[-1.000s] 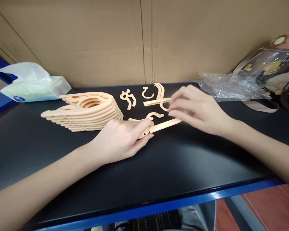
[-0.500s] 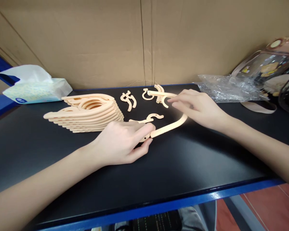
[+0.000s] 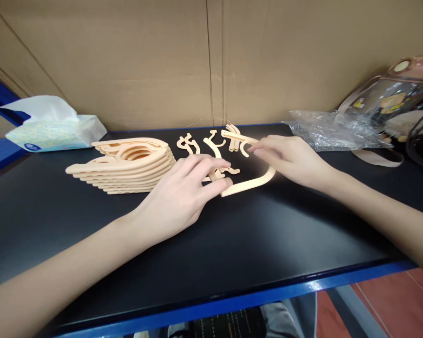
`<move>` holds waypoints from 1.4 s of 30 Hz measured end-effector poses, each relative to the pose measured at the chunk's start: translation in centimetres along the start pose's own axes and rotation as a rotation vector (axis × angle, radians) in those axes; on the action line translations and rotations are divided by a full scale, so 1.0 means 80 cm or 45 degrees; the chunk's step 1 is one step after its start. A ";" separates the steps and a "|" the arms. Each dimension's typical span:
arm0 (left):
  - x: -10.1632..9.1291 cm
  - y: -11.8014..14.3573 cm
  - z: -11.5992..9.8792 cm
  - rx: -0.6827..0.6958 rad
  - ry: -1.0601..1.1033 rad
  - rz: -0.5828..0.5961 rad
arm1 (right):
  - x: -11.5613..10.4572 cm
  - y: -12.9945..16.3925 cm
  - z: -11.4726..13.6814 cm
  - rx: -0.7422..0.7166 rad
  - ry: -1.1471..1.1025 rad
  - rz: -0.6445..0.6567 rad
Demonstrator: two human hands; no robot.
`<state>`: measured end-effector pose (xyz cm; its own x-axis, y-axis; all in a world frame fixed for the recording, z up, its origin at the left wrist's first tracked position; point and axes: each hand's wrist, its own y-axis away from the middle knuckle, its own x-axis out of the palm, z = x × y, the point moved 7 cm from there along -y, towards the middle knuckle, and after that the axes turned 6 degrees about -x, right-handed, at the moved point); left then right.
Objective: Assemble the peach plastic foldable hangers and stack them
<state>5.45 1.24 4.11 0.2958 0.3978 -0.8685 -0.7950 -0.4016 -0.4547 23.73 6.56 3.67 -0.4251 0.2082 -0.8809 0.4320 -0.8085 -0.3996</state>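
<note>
My right hand (image 3: pixel 287 152) pinches a beige, bent plastic hanger frame (image 3: pixel 248 183) at its curved side. One arm of this frame points left toward the back, and its lower arm ends beside my left fingertips. My left hand (image 3: pixel 190 188) has thumb and fingers closed on a curved beige hanger piece (image 3: pixel 214 148), whose free end sticks up and away past the fingers. Part of that piece is hidden by the fingers. Just behind the left fingertips lies another wavy hanger piece (image 3: pixel 233 171), partly covered.
A stack of beige hangers (image 3: pixel 127 164) lies at the left, before a tissue pack (image 3: pixel 56 131). Loose hook pieces (image 3: pixel 188 142) and short arms (image 3: pixel 233 136) lie at the back. Crumpled clear plastic (image 3: pixel 327 131) and a transparent bag (image 3: pixel 391 98) are at the right. The table has a blue front edge (image 3: pixel 211 310).
My left hand has turned and risen slightly, swinging the curved piece so its end points up and back. The frame in my right hand has shifted only a little.
</note>
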 end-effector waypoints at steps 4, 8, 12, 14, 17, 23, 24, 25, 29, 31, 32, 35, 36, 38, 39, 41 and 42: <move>0.004 0.002 0.011 -0.131 0.076 -0.007 | -0.001 0.000 -0.001 0.018 0.009 -0.012; 0.007 0.003 0.011 -0.132 0.164 0.007 | -0.004 0.000 -0.003 0.061 0.014 -0.036; 0.011 0.003 0.009 -0.133 0.229 0.088 | -0.008 0.001 -0.007 0.140 0.061 -0.056; 0.011 0.002 0.008 -0.138 0.278 0.116 | -0.007 0.001 -0.008 0.172 0.071 -0.045; 0.010 0.001 0.010 -0.172 0.316 0.095 | -0.005 0.002 -0.006 0.180 0.061 -0.025; 0.013 0.002 0.014 -0.184 0.287 0.062 | -0.004 0.003 -0.004 0.161 0.021 -0.007; 0.014 0.002 0.014 -0.184 0.296 0.070 | -0.003 0.003 -0.004 0.160 0.016 -0.008; 0.015 0.002 0.014 -0.181 0.309 0.079 | -0.003 0.003 -0.004 0.161 0.011 -0.007; 0.013 0.002 0.007 -0.148 0.355 0.088 | 0.001 0.001 -0.005 0.172 0.003 0.013; 0.012 0.002 0.004 -0.128 0.364 0.088 | 0.003 0.000 -0.005 0.176 0.000 0.031; 0.012 0.002 0.002 -0.121 0.366 0.091 | 0.005 0.000 -0.004 0.178 0.000 0.039; 0.013 0.002 0.000 -0.110 0.369 0.101 | 0.007 0.002 -0.002 0.187 0.004 0.069; 0.014 0.002 0.000 -0.106 0.369 0.100 | 0.007 0.002 -0.002 0.192 0.005 0.075; 0.014 0.002 -0.001 -0.100 0.371 0.096 | 0.008 0.003 -0.001 0.192 0.001 0.088; 0.014 0.002 -0.001 -0.096 0.375 0.098 | 0.008 0.003 0.000 0.190 -0.003 0.096; 0.016 0.003 -0.001 -0.086 0.382 0.107 | 0.010 0.003 0.001 0.180 -0.009 0.120; 0.017 0.003 -0.001 -0.083 0.384 0.113 | 0.011 0.003 0.002 0.174 -0.014 0.134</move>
<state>5.71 1.60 2.79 0.3783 0.1005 -0.9202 -0.7919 -0.4796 -0.3779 23.36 6.49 2.86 -0.3924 0.1127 -0.9129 0.3630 -0.8929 -0.2663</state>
